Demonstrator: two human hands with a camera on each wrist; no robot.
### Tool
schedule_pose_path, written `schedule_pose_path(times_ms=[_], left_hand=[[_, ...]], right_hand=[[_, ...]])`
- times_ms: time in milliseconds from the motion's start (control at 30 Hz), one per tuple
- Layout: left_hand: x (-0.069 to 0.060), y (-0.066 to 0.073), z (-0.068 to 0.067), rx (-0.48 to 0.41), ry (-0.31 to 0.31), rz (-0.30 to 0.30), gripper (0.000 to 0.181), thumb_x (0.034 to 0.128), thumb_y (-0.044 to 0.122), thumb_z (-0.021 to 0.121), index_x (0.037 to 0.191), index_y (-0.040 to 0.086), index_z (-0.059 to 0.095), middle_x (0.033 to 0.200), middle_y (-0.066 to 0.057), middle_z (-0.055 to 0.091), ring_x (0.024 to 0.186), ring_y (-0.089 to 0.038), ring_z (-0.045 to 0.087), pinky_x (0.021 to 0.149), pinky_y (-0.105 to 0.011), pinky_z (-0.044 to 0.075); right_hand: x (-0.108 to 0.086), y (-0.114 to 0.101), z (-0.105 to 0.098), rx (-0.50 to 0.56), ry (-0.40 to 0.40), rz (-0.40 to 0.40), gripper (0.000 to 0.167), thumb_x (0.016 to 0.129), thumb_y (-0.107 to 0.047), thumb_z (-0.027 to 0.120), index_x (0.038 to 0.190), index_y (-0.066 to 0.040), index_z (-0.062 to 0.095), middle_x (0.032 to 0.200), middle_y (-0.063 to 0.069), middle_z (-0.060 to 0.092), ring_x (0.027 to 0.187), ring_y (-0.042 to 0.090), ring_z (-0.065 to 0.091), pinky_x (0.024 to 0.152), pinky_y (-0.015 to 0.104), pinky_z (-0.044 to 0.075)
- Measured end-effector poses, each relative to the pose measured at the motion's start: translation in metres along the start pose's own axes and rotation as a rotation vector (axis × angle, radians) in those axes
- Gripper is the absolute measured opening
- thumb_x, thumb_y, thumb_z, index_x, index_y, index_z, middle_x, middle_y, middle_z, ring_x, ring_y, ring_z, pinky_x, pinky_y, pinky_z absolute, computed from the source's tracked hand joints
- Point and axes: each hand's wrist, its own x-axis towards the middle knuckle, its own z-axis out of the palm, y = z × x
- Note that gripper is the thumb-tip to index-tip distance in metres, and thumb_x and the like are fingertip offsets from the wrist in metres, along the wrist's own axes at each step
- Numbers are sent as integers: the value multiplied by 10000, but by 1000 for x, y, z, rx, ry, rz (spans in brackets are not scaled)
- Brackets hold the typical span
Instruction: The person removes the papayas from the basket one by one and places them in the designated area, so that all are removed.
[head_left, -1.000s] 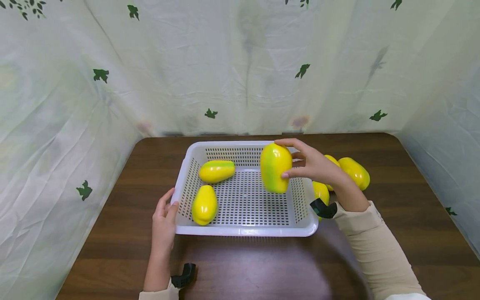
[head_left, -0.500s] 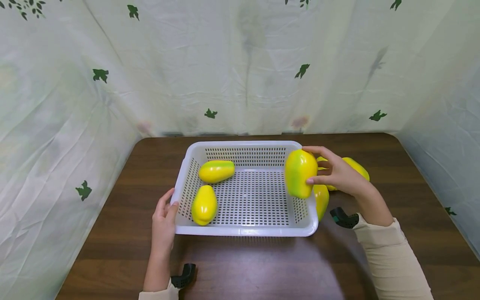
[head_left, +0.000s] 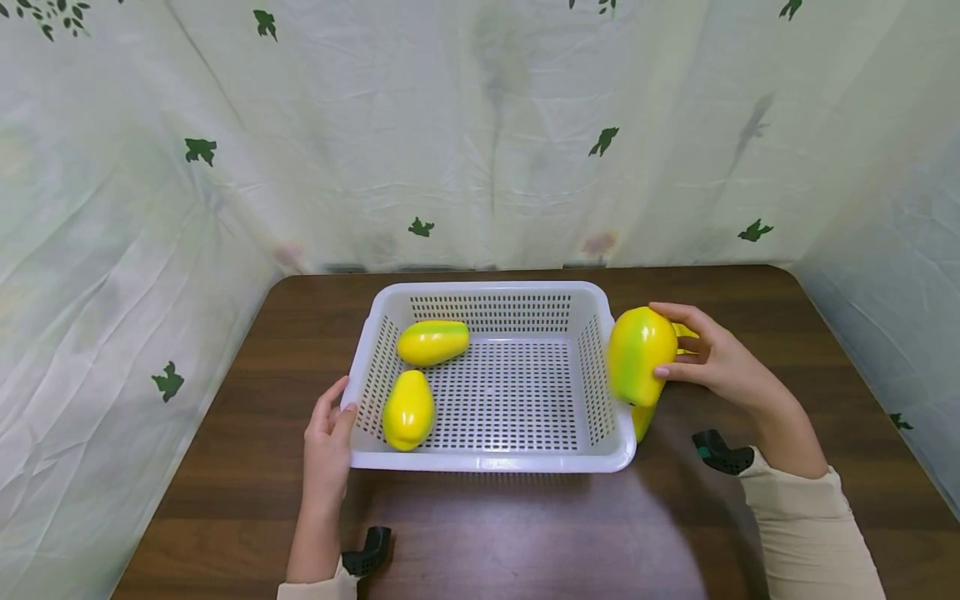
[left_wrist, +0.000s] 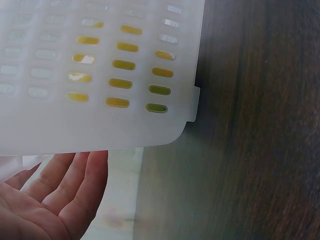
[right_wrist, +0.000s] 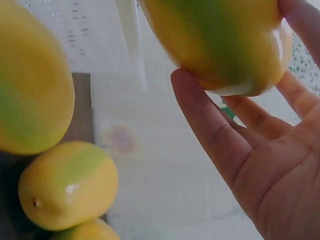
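In the head view my right hand (head_left: 723, 367) holds a yellow mango (head_left: 641, 354) with a green stripe, thumb and fingers on its right side. This mango is just beyond the right rim of a white perforated basket (head_left: 491, 462). The right wrist view has the held mango (right_wrist: 225, 45) at the top, fingertips against it. My left hand (head_left: 328, 442) grips the basket's left rim, thumb at the edge and fingers along the outside. Inside the basket, at its left, lie a mango (head_left: 433, 342) at the back and another mango (head_left: 409, 411) in front.
Right of the basket, more mangoes rest on the brown wooden table (head_left: 480, 533), mostly hidden behind the held one and my hand. The right wrist view shows them as a large mango (right_wrist: 30, 85) and a smaller-looking mango (right_wrist: 70, 185). A pale leaf-patterned curtain (head_left: 495, 150) hangs behind.
My right hand has carried the held mango rightward and slightly nearer, from over the basket's interior to past its right rim. My left hand, the basket and the two mangoes in it stay put.
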Motion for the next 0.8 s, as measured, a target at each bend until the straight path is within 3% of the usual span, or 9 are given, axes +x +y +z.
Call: schedule_pose_path(times_ms=[433, 800], left_hand=[[1, -1, 0, 0, -2, 4, 421, 932, 346, 444, 1344, 279, 390, 1208, -29, 535, 1014, -178, 545, 782, -257, 468], [1, -1, 0, 6, 1, 0, 419, 936, 338, 438, 1347, 271, 389, 1208, -42, 536, 1012, -181, 542, 774, -231, 468]], right_hand=[[-30, 16, -13, -57, 46, -34, 717, 756, 136, 621, 1369, -39, 294, 1307, 7, 320, 932, 136, 532, 729, 231, 495], [-58, 40, -16, -55, 16, 49, 713, 802, 102, 588, 1401, -59, 236, 1273, 2, 276, 900, 116, 562, 686, 276, 513]])
